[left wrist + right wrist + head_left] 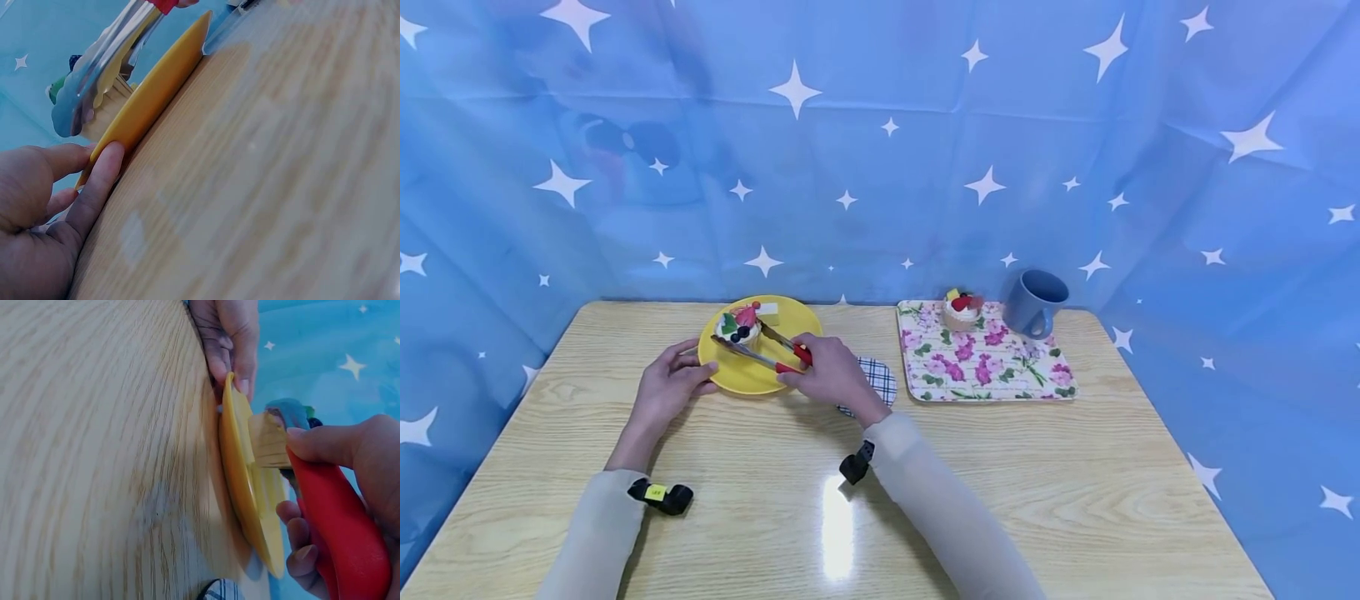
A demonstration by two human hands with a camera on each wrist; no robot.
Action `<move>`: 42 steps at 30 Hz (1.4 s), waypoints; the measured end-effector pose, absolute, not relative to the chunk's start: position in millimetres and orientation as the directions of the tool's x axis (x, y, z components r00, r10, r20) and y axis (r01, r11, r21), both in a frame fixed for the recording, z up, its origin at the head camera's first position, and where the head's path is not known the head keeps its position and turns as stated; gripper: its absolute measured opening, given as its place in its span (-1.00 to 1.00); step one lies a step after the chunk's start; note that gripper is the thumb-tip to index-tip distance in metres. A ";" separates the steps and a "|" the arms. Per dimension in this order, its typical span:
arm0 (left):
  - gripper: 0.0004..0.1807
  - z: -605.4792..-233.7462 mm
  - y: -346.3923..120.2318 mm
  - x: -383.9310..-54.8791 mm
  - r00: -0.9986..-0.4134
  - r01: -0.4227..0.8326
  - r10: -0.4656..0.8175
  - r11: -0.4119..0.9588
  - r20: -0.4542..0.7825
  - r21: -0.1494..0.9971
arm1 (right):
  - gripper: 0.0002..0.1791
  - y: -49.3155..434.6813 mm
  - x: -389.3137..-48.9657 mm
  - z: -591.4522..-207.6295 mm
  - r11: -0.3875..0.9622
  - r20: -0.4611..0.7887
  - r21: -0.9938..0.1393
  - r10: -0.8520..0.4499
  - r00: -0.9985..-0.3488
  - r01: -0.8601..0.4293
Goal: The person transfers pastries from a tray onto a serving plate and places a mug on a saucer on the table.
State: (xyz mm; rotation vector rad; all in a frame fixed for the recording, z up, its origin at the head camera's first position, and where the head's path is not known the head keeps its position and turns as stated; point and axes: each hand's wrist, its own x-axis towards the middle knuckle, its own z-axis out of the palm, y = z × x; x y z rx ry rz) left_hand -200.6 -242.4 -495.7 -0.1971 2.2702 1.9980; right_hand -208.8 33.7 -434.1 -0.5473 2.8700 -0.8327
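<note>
At the rim of a yellow plate (pixel 741 377), my left hand (pixel 672 382) pinches the edge between thumb and fingers. My right hand (pixel 831 375) grips a pair of tongs by their red handles (pixel 337 531). The metal arms of the tongs (pixel 103 78) straddle a fruit-topped cream cupcake (pixel 739 331), one on each side of it. The cupcake stands over the plate, its pale ribbed base (pixel 270 440) close to the plate's surface. Behind it on the plate shows a small pale block (pixel 768 313).
A checked coaster (pixel 882 382) lies partly under my right wrist. To the right, a floral tray (pixel 951 390) holds a second fruit-topped cupcake (pixel 959 313) and a blue-grey mug (pixel 1026 307). A blue star-patterned curtain (pixel 880 208) hangs behind the wooden table (pixel 760 500).
</note>
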 end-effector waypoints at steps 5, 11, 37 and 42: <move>-0.13 -494.6 -242.1 -200.8 -0.987 -0.163 -0.019 0.130 -0.162 0.978 | -0.34 29.6 -211.9 -436.0 0.787 -0.003 -0.536 -0.363 -0.932 -0.305; -0.14 -494.0 -242.1 -199.5 -0.987 -0.159 -0.028 0.145 -0.157 0.977 | -0.33 24.4 -214.6 -439.6 0.797 -0.008 -0.514 -0.373 -0.928 -0.316; -0.16 -496.3 -240.5 -200.6 -0.987 -0.159 -0.037 0.141 -0.156 0.977 | -0.28 22.9 -211.0 -432.7 0.821 -0.046 -0.497 -0.349 -0.936 -0.281; -0.16 -497.2 -241.5 -200.4 -0.987 -0.157 -0.037 0.143 -0.154 0.977 | -0.28 26.2 -209.9 -431.0 0.819 -0.039 -0.500 -0.348 -0.937 -0.283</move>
